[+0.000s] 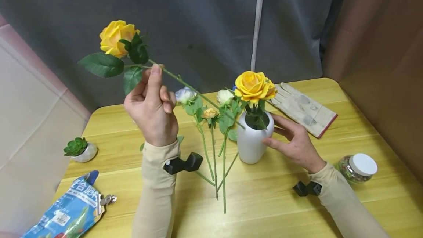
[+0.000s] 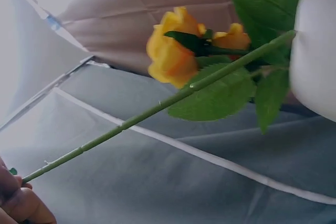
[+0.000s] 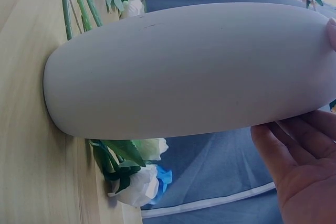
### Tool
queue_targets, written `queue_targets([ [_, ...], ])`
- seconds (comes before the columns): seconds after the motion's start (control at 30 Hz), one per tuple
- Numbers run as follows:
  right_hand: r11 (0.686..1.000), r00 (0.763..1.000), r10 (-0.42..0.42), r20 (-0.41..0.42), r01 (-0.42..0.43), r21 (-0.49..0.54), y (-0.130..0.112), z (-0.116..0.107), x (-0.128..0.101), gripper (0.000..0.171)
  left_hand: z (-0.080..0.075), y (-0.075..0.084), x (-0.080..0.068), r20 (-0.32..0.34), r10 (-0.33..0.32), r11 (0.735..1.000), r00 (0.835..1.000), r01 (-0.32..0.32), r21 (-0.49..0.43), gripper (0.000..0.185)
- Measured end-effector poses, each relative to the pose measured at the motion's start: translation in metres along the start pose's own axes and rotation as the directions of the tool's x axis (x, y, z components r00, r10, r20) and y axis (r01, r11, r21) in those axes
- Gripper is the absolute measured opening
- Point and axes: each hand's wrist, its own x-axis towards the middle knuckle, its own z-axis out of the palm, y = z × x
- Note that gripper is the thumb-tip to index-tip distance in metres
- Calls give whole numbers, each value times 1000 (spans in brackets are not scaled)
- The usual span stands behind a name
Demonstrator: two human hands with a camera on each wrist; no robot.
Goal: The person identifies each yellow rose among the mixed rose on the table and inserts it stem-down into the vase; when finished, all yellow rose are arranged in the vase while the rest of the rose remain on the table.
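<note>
The left hand [image 1: 152,111] pinches the green stem of a yellow rose [image 1: 116,38] between thumb and fingertips, its grip clamped on the stem just below the leaves, and holds the flower raised above the bench [image 1: 264,201] with the bloom tilted up to the left and the stem slanting down to the right toward the vase. The right hand [image 1: 294,140] rests against the right side of the white vase [image 1: 252,140], fingers straight and relaxed along its wall, thumb near its shoulder, so that grip is apart and only touching. The vase stands upright near the middle of the bench and already carries a second yellow rose [image 1: 253,85]. Just left of the vase lies a loose bunch of small white and orange flowers [image 1: 211,120], stems pointing toward the person. Farther out lie a pale work glove [image 1: 302,107] behind the vase, a lidded jar [image 1: 358,167] at right, a small potted succulent [image 1: 79,149] and a blue bag [image 1: 71,210] at left.
</note>
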Motion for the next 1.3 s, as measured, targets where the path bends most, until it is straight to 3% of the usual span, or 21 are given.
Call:
queue_targets([
  [0.1,1000,1000,-2,-1,2,-3,1,1,-1,63,2,-2,0,-11,11,1000,1000,-11,-7,5],
  [0.23,1000,1000,-3,-4,3,-10,0,0,0,64,5,-8,-3,21,42,998,999,-43,34,6],
  [0.4,1000,1000,13,3,-13,-17,-1,0,1,63,9,-20,-13,147,36,995,988,-49,91,8],
  [0.5,999,1000,24,5,-24,-27,-2,0,0,63,12,-30,-22,243,-22,989,970,-15,148,9],
  [0.63,999,1000,29,9,-29,-29,-3,-1,0,62,13,-41,-33,321,-117,973,940,43,228,4],
  [0.83,999,999,32,12,-32,-27,-3,0,0,63,9,-49,-47,378,-240,937,894,111,332,16],
  [1.03,1000,1000,17,5,-17,-10,-3,2,0,63,3,-53,-59,397,-364,870,843,155,468,17],
  [1.17,1000,1000,6,7,-6,1,-2,2,0,63,-2,-54,-65,406,-406,823,819,134,552,16],
  [1.3,1000,1000,0,7,0,-1,-3,1,0,64,-8,-55,-70,473,-340,797,813,-18,604,12],
])
